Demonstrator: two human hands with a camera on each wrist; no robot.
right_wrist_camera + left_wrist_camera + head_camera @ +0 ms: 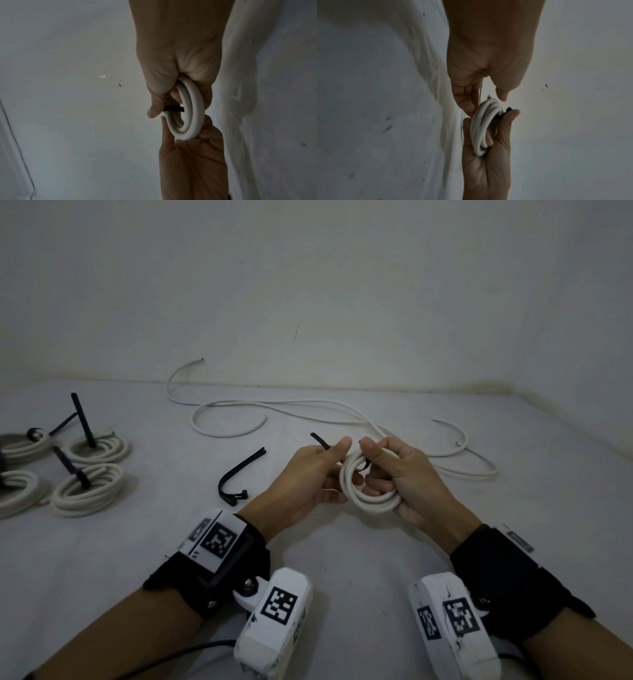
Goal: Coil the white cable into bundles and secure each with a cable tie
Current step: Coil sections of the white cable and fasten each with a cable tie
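Observation:
A small coil of white cable [368, 486] is held upright between both hands above the table. A black cable tie [322, 440] loops round the coil's top, and its tail sticks out to the left. My left hand [337, 453] pinches that tail between thumb and fingers. My right hand [375, 462] grips the coil, thumb pressed by the tie's head. In the right wrist view the tie band [173, 108] crosses the coil [193, 112] under the right thumb. In the left wrist view the coil [483, 125] sits edge-on in the right hand's fingers.
Several tied bundles [90, 487] lie at the left. Two spare black ties [239, 470] lie left of my hands. Loose white cables [308, 407] sprawl behind and to the right, near the wall. The white table [342, 549] ends at the wall.

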